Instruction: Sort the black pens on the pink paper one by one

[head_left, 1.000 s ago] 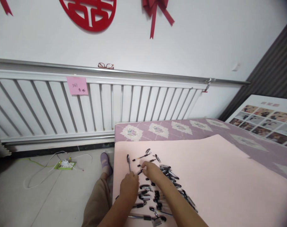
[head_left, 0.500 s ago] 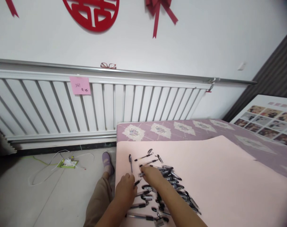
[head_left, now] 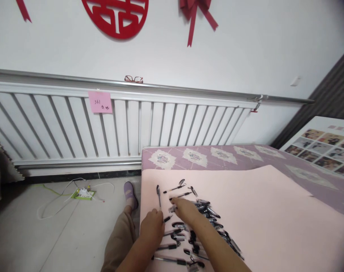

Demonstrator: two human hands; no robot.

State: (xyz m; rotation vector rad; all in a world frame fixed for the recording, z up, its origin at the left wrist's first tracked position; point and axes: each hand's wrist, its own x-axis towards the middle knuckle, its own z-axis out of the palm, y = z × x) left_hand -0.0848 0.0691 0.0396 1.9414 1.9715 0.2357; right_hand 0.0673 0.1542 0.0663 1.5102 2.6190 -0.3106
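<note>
A heap of several black and clear pens point(head_left: 202, 226) lies on a pink sheet point(head_left: 268, 219) spread over a purple patterned bed. My left hand point(head_left: 151, 226) rests curled at the sheet's left edge, its fingertips pinched on a small black pen part point(head_left: 167, 218). My right hand point(head_left: 186, 210) reaches over the heap with fingers bent down on a pen point(head_left: 172, 208) at the pile's far end. Three pens point(head_left: 174, 187) lie apart just beyond the hands.
A white radiator point(head_left: 118, 124) with a pink sticky note point(head_left: 99, 102) and red glasses point(head_left: 134, 79) on top runs along the wall. A power strip with cables point(head_left: 82, 194) lies on the floor. My leg and purple slipper point(head_left: 130, 192) are beside the bed. A photo board point(head_left: 325, 145) stands at right.
The view has drifted slightly left and up. Both hands have drawn back a little toward me, the left fingers now at a small black piece.
</note>
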